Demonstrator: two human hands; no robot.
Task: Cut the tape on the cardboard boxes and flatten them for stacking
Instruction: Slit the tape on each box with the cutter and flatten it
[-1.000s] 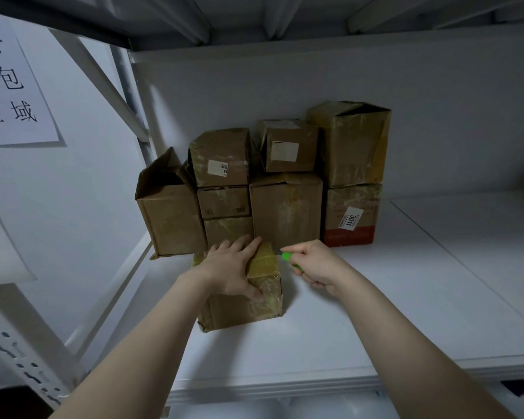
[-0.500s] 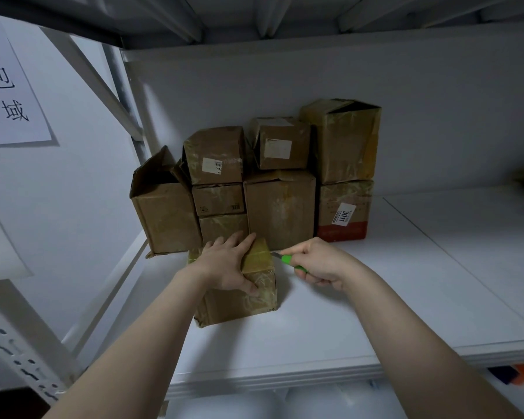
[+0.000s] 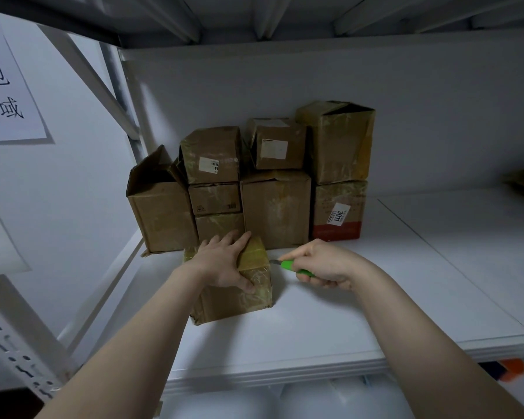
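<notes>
Left hand (image 3: 224,261) pressing flat, fingers spread, on small tape-wrapped brown cardboard box (image 3: 236,294); right hand (image 3: 324,264) gripping green-handled utility knife (image 3: 288,265), blade tip touching box edge.

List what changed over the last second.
The right hand has drawn the green knife slightly nearer along the right top edge of the small box, blade at the tape. The left hand still presses on its top; the stacked boxes behind are unmoved.
</notes>
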